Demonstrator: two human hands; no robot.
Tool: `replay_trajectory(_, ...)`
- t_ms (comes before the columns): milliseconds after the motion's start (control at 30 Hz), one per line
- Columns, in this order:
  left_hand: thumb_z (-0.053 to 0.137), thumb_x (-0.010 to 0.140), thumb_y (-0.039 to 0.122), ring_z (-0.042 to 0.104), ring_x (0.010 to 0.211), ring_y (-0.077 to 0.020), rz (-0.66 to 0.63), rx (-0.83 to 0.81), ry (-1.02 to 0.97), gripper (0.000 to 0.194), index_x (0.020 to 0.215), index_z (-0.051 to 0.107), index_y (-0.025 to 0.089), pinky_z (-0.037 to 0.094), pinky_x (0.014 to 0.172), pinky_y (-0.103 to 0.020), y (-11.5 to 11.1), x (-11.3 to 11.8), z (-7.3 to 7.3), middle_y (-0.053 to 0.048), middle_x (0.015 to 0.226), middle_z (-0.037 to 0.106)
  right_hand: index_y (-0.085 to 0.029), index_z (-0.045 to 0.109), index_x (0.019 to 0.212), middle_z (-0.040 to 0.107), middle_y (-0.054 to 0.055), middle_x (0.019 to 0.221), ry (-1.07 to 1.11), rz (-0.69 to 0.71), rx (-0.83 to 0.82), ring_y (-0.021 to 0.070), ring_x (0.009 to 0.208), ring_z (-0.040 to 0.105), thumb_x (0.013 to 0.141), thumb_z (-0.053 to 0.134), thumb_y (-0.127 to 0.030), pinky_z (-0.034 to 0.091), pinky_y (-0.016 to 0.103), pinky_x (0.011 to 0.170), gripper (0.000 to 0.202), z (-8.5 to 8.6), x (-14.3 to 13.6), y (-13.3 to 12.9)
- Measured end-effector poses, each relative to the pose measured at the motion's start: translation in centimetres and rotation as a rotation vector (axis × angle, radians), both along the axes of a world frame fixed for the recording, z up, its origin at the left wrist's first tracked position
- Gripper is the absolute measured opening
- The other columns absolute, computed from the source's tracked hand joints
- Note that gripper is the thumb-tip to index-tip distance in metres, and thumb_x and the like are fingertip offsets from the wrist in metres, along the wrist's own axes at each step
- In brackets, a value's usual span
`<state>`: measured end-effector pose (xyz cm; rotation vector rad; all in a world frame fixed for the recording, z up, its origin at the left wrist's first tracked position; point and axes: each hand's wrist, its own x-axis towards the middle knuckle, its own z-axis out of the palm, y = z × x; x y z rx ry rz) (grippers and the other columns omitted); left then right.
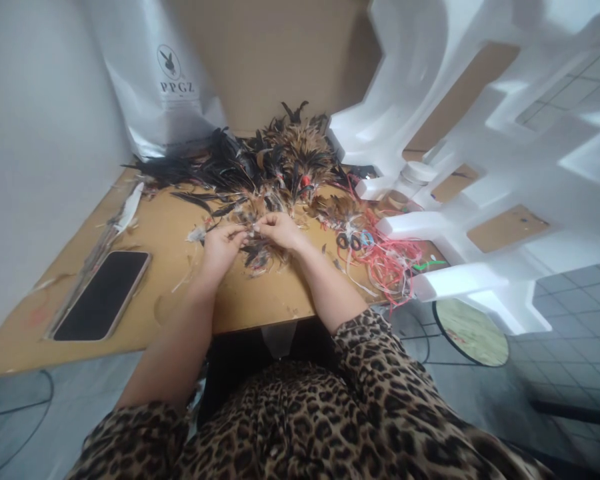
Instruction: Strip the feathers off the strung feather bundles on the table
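Observation:
My left hand [224,245] and my right hand [279,230] meet over the middle of the brown table [180,227], fingertips nearly touching. Both are pinched on something small and pale that I cannot make out. Small brown and dark feathers [263,259] lie just below and between the hands. Behind them rises a large heap of black and brown feathers [300,150], with a small red spot in it.
A dark phone [103,295] lies at the left, beside a white feather [131,208]. Pink strings [393,267] and black rings [349,241] are at the right. White foam pieces [460,283] jut over the right edge. A silvery bag [165,87] stands behind; a round stool [473,333] stands right.

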<state>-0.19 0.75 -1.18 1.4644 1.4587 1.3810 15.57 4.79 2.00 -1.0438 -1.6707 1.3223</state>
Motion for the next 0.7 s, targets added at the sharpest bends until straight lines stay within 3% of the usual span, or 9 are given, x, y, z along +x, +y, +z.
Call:
replay_trajectory(267,0.059,0.068,0.023,0.061,0.061,-0.0134,-0.034,-0.01,-0.002,0.019,0.082,0.069,0.014,0.05,0.063,-0.026,0.3,-0.4,-0.2,-0.004,0.069,0.067,-0.008,0.06,0.067,0.054,-0.004,0.051,0.055,0.089,-0.066,0.0025,0.046,0.042,0.065,0.065,-0.025,0.032,0.016,0.048,0.017,-0.1,0.6,0.5)
replay_trajectory(467,0.063,0.066,0.026,0.06,0.056,-0.0126,0.009,-0.062,-0.149,0.02,0.08,0.066,0.012,0.048,0.052,-0.023,0.1,0.0,0.4,-0.003,0.063,0.064,-0.009,0.058,0.068,0.055,-0.003,0.047,-0.048,0.088,-0.171,0.0024,0.037,0.041,0.072,0.059,-0.018,0.028,0.015,0.04,0.01,0.6,0.3,-0.3)
replay_trajectory(700,0.069,0.061,0.029,0.06,0.057,-0.0112,-0.032,-0.158,-0.235,0.024,0.077,0.065,0.012,0.046,0.049,-0.02,-0.1,0.9,0.3,-0.003,0.064,0.064,-0.011,0.059,0.069,0.056,-0.003,0.049,-0.143,0.038,-0.084,0.0042,0.041,0.05,0.074,0.054,-0.016,0.032,0.013,0.041,0.008,-0.6,-0.4,-0.3)
